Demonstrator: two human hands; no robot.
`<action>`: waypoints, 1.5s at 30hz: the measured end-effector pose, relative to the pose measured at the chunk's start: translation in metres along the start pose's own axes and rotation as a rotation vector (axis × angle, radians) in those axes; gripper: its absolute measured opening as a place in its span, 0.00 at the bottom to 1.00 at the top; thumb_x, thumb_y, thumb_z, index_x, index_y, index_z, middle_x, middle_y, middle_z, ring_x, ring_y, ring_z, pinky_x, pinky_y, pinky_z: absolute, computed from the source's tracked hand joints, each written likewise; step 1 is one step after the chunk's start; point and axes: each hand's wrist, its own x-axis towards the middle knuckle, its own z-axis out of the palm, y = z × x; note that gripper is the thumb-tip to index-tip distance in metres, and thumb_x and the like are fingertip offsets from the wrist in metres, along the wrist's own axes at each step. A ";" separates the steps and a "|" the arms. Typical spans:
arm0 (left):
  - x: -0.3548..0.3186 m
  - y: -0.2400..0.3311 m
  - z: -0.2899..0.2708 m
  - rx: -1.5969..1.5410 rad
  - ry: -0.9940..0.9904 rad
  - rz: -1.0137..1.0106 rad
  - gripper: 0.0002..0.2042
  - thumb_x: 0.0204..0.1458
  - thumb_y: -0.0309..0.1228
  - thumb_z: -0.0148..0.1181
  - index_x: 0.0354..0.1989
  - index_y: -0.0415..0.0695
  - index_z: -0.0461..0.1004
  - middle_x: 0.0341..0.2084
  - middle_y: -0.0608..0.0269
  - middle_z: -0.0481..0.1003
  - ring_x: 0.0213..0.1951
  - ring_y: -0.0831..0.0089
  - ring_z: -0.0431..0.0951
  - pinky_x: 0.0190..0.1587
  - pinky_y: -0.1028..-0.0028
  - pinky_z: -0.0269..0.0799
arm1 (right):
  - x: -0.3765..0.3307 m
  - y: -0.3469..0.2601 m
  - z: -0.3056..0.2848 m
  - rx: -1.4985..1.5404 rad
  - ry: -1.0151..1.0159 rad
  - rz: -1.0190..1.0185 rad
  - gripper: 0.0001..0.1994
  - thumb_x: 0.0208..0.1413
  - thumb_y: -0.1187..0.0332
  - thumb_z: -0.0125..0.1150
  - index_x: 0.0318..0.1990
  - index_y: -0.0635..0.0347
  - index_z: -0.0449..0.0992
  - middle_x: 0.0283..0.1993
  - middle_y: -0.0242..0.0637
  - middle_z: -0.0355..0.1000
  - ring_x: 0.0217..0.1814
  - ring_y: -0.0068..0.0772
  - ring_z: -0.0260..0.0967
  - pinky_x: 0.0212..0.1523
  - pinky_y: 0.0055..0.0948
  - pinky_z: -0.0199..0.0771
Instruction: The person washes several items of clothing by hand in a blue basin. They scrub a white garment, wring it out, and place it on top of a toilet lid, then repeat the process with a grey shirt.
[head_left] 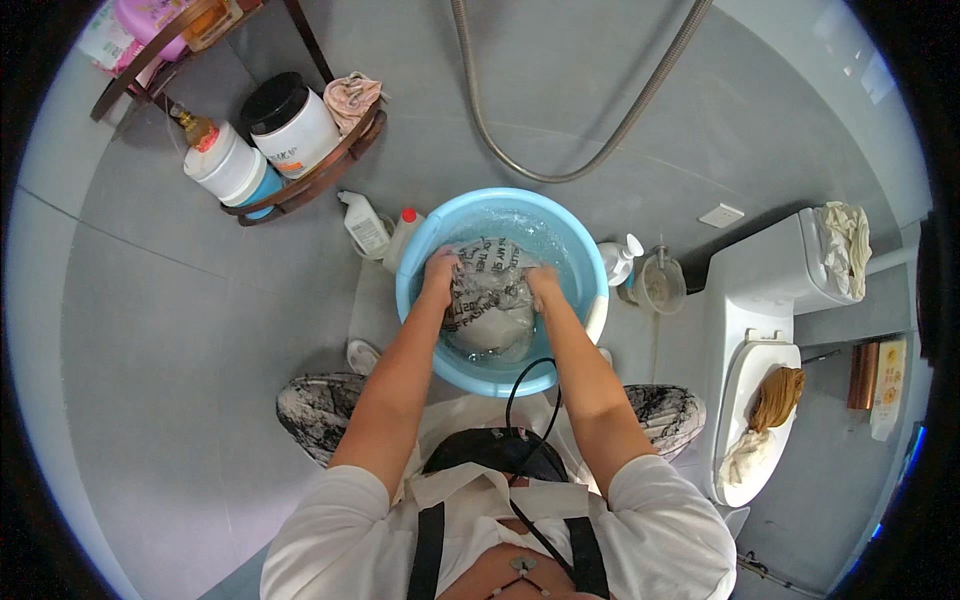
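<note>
A light blue plastic basin (416,240) stands on the floor in front of me with water in it. In the water lies a wet grey cloth (490,285) with black printed lettering, apparently a garment, bunched up and paler at its near end. My left hand (441,272) is closed on the cloth's left edge. At its right edge, my right hand (543,286) grips the same cloth, the fingers partly hidden by the fabric. Both forearms reach down over the basin's near rim.
Bottles (366,226) stand left of the basin; a white spray bottle (620,258) is on its right. A metal hose (600,150) hangs beyond. A corner shelf (310,185) holds tubs at upper left. The toilet (735,400) is at right. A black cable (520,380) dangles near the basin.
</note>
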 end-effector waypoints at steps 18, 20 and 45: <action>-0.069 0.041 0.026 -0.481 -0.976 -0.114 0.22 0.55 0.44 0.37 0.51 0.43 0.62 0.46 0.55 0.66 0.48 0.63 0.67 0.52 0.65 0.61 | -0.120 -0.032 0.010 -0.836 -0.062 -1.715 0.17 0.26 0.61 0.68 0.26 0.52 0.69 0.51 0.37 0.59 0.57 0.51 0.48 0.50 0.54 0.50; -0.079 0.050 0.029 -0.448 -0.824 -0.244 0.20 0.54 0.42 0.36 0.47 0.42 0.65 0.43 0.56 0.68 0.46 0.65 0.68 0.51 0.66 0.62 | -0.120 -0.035 0.010 -0.885 -0.035 -1.761 0.15 0.26 0.60 0.67 0.25 0.50 0.69 0.47 0.33 0.61 0.53 0.45 0.52 0.46 0.53 0.51; -0.055 0.026 -0.008 1.121 -0.296 0.906 0.31 0.42 0.37 0.58 0.57 0.52 0.54 0.56 0.51 0.51 0.57 0.55 0.53 0.55 0.63 0.53 | -0.065 -0.042 -0.034 -1.119 0.169 -0.953 0.25 0.45 0.57 0.56 0.53 0.48 0.60 0.51 0.45 0.59 0.50 0.48 0.59 0.42 0.42 0.66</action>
